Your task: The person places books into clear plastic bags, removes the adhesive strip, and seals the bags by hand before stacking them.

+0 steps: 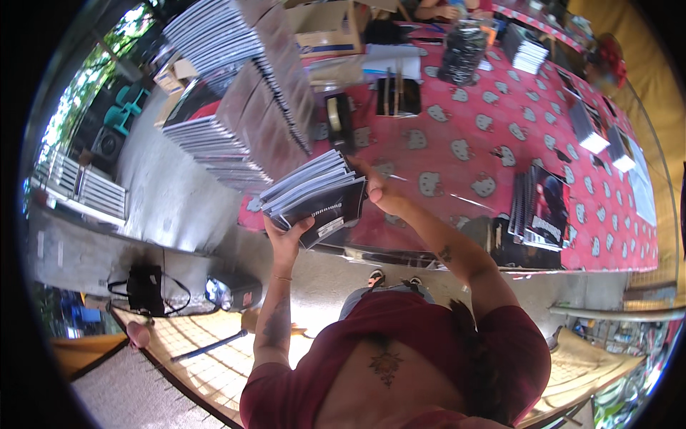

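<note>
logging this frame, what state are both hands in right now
Left hand: closed, holding a stack of booklets, thumb across the front cover.
Right hand: at the stack's right edge, fingers partly hidden; grip cannot be told.

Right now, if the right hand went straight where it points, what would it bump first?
Probably the held notebooks, which the right hand seems to touch; depth beyond them is unclear.

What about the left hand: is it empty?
No, the left hand holds a bundle of black-covered notebooks, its thumb against a cover.
</note>
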Motion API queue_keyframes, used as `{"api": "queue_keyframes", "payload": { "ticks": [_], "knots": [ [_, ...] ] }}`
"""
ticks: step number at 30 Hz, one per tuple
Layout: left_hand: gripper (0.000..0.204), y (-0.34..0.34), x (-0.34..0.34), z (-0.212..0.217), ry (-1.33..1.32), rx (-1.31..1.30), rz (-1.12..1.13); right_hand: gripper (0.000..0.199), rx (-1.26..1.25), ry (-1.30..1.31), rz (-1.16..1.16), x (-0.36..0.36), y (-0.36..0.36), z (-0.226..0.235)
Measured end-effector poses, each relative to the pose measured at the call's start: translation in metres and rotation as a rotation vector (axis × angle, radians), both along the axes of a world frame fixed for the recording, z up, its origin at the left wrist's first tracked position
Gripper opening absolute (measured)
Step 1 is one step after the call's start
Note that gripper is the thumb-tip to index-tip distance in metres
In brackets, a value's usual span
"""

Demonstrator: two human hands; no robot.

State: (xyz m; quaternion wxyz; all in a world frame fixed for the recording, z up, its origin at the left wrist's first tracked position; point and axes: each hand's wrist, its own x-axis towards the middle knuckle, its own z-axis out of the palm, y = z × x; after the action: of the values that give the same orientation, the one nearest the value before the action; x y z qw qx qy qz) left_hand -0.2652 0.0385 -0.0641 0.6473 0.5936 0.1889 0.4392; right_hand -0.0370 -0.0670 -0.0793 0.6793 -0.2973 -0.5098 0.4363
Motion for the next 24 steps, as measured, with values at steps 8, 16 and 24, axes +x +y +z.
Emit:
{"api": "queue_keyframes", "payload": {
  "ticks": [8,16,24],
  "knots": [
    [0.086,0.067,-0.039,-0.092,0.296,-0.067,-0.071,0.112,-0.284,-0.133,-0.247,-0.043,0.069,-0.084],
    [0.086,0.059,-0.028,-0.039,0.115,-0.115,-0.04,0.101,-0.083,-0.167,-0.336,-0.053,0.074,-0.036],
    [0.085,0.081,-0.03,-0.076,0.188,-0.066,-0.128,0.096,-0.169,-0.182,-0.368,-0.055,0.068,-0.044]
  ]
}}
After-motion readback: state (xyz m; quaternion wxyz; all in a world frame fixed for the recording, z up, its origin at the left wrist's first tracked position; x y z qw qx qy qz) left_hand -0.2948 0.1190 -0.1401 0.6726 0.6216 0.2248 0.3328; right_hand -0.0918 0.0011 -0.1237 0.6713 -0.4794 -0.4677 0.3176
